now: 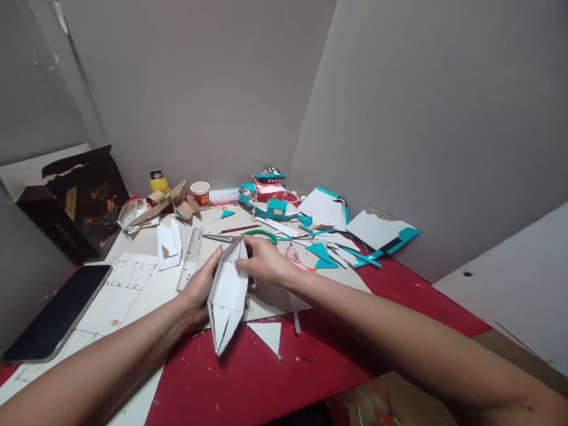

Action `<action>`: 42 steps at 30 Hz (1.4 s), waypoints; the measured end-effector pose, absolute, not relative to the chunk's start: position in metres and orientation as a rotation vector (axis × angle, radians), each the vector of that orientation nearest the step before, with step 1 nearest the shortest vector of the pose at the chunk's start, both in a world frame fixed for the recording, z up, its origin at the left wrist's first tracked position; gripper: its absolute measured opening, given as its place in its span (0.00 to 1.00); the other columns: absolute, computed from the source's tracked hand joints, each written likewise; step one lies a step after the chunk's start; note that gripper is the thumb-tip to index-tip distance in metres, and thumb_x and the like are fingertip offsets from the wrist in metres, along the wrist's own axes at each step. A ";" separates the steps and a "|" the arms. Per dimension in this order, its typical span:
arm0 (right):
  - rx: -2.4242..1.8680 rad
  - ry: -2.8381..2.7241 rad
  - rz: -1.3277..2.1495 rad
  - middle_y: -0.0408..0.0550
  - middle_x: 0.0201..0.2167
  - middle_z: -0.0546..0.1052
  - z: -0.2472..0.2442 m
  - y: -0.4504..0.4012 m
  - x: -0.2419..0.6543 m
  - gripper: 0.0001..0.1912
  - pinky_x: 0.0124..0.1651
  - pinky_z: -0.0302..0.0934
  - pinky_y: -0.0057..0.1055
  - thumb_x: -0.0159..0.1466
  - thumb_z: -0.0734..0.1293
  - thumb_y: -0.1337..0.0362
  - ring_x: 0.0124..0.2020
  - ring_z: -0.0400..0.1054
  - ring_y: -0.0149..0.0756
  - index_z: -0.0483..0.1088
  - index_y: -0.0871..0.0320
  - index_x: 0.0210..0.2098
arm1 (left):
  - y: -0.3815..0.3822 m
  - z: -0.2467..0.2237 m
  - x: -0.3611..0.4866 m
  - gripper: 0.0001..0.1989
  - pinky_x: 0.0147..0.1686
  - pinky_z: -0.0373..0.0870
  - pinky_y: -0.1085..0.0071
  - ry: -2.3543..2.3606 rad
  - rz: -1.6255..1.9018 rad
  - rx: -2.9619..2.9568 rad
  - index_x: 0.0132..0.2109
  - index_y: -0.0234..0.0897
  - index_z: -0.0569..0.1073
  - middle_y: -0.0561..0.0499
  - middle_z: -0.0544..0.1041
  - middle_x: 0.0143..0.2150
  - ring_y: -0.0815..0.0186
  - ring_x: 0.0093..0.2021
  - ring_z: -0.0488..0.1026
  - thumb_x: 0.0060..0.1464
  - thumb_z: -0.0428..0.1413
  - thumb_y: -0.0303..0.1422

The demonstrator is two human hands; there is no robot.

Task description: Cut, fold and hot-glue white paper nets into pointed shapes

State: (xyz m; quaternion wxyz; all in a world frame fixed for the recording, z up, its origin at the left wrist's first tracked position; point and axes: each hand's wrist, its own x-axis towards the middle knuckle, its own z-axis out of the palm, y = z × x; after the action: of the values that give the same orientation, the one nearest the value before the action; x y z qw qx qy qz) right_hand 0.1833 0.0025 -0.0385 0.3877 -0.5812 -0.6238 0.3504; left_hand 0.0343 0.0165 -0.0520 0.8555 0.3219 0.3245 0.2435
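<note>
A white folded paper boat shape [228,287], pointed at both ends, is held above the near part of the table. My left hand [199,293] grips its left side. On the far right side, my right hand [261,260] pinches the wall, thumb inside and the other fingers partly hidden behind. Just beyond the hands lie green-handled scissors [261,235] and a red pencil [239,228]. A clear ruler [190,260] rests to the left of them. Below the right hand, a white paper triangle [268,336] lies on the red table [248,384].
A black phone [57,310] lies on drawn-on paper [128,275] at left, before a dark box [84,207]. Along the back stand a yellow jar [158,182] and paper cup [200,193]. White and teal scraps [322,254] cover the right side.
</note>
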 end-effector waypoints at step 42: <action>-1.541 -2.295 0.627 0.50 0.43 0.79 0.005 0.015 0.249 0.23 0.38 0.59 0.29 0.57 0.59 0.77 0.39 0.71 0.40 0.75 0.56 0.46 | 0.073 -0.034 -0.001 0.25 0.47 0.71 0.62 0.546 0.531 1.188 0.53 0.38 0.71 0.42 0.75 0.51 0.56 0.47 0.74 0.45 0.63 0.26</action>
State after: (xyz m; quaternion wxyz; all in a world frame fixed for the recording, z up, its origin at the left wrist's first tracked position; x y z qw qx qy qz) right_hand 0.2487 0.0153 0.0052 0.1528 -0.5372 -0.8002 0.2187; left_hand -0.0007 0.0730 -0.0342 0.7614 0.5458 0.2508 0.2439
